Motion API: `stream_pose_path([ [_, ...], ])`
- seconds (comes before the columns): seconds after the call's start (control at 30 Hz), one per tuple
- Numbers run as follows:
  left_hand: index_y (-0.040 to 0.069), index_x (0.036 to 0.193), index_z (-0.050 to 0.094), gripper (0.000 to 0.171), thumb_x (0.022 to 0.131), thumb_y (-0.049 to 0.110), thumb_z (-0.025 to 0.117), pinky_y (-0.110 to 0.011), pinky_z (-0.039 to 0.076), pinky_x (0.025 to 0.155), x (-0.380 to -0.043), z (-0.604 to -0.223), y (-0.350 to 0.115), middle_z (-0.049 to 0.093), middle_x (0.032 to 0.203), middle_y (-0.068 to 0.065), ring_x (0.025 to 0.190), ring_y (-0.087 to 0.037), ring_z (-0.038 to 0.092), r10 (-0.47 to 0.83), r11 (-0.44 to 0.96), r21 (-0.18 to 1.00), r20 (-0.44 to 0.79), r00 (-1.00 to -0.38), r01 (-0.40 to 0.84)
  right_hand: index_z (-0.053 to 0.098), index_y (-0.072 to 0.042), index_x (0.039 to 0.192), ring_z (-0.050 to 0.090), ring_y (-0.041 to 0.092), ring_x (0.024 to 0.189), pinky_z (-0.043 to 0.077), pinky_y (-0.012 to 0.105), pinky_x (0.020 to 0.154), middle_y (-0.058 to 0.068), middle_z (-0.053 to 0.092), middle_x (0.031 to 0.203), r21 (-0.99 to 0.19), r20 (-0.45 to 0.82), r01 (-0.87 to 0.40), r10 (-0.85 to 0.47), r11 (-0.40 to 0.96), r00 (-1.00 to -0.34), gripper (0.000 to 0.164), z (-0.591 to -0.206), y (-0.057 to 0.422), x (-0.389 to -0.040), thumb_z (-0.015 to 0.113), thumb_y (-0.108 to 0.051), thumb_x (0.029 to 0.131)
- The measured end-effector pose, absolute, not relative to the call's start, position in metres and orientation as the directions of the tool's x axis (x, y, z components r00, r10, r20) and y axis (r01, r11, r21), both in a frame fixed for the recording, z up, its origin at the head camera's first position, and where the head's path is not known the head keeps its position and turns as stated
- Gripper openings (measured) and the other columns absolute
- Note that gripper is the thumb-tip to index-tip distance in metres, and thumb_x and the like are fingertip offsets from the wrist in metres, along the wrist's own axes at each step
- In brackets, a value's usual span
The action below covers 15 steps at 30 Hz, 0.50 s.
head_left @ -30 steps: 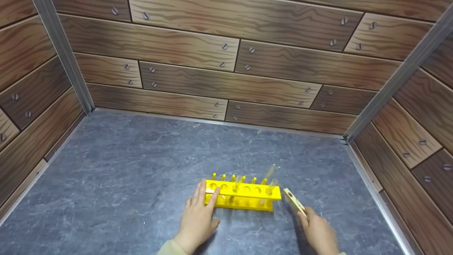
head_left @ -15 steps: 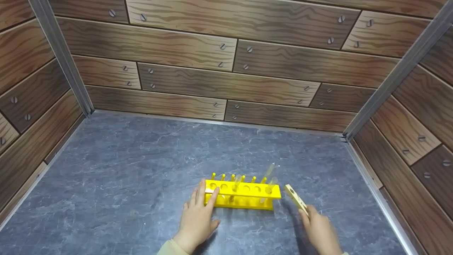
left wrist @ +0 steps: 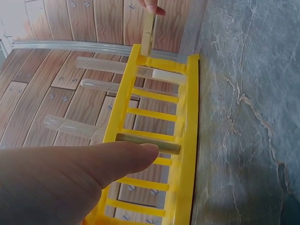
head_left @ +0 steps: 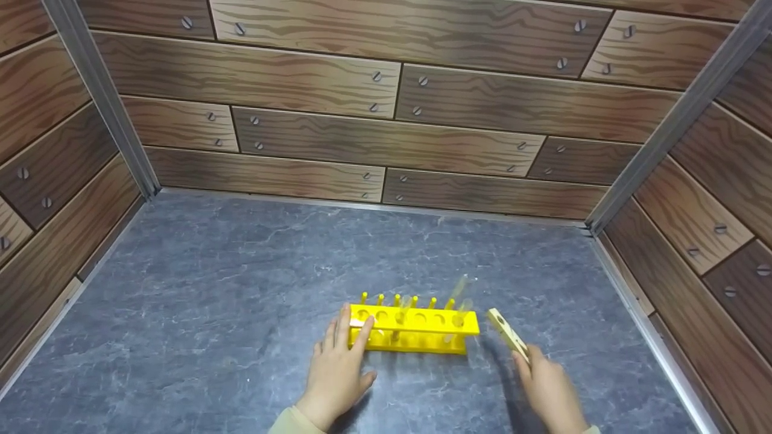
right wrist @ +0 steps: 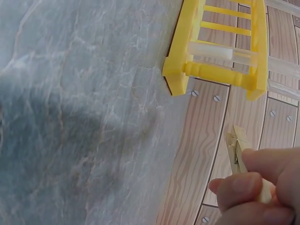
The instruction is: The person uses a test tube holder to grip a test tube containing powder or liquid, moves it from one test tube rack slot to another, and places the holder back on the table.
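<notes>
One yellow rack (head_left: 413,327) stands upright on the grey surface (head_left: 229,301); the left hand (head_left: 336,374) lies at its left end, probably to steady it, with fingers straight and spread, touching but not gripping; the right hand (head_left: 550,386), beyond the rack's other end, has thumb and fingers closed in a narrow pinch; of three clear tubes (left wrist: 105,65), one rises just right of the left fingers, while two are well apart from them, nearer the right fingers; the wooden clip (head_left: 508,336) is in that pinch, held by its near part, perhaps so its far end remains free, pointing forward from the fingers.
</notes>
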<state>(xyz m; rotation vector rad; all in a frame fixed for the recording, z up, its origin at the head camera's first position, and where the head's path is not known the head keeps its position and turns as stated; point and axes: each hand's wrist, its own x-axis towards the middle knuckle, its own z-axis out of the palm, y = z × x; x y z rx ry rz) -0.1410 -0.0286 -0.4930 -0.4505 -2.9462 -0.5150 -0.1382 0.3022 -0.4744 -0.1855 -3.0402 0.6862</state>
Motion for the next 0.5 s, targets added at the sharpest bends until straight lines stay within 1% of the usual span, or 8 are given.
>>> stream_pose_path([
  [0.23,0.019,0.148,0.029,0.088,0.076,0.045,0.073,-0.062,0.038,0.089,-0.1415,-0.4941,-0.0283,0.008,0.152,-0.024,0.125,-0.049,0.033,0.265,0.897,0.321,0.158,-0.951,0.303,0.051,0.009,0.111,0.036,0.014,0.041,0.032,0.029,0.038,0.002,0.042,0.054,-0.417,0.004,0.106,0.119,0.903,-0.993,0.033,-0.4689,0.3001,-0.1367,0.048,-0.021,0.097],
  [0.37,0.018,0.147,0.029,0.089,0.075,0.045,0.073,-0.061,0.04,0.088,-0.1416,-0.4938,-0.0283,0.009,0.152,-0.024,0.123,-0.048,0.036,0.263,0.897,0.322,0.163,-0.951,0.303,0.051,0.009,0.112,0.036,0.014,0.04,0.031,0.028,0.037,0.001,0.043,0.053,-0.408,0.021,0.1,0.118,0.908,-0.993,0.034,-0.4659,0.2981,-0.1368,0.048,-0.022,0.097],
  [0.5,0.018,0.147,0.03,0.089,0.075,0.044,0.074,-0.059,0.042,0.086,-0.1414,-0.4935,-0.0284,0.009,0.152,-0.024,0.121,-0.046,0.039,0.266,0.895,0.322,0.17,-0.949,0.309,0.051,0.01,0.113,0.037,0.014,0.04,0.032,0.027,0.037,0.002,0.043,0.053,-0.412,0.008,0.106,0.12,0.905,-0.993,0.036,-0.4637,0.2963,-0.1366,0.047,-0.022,0.098],
])
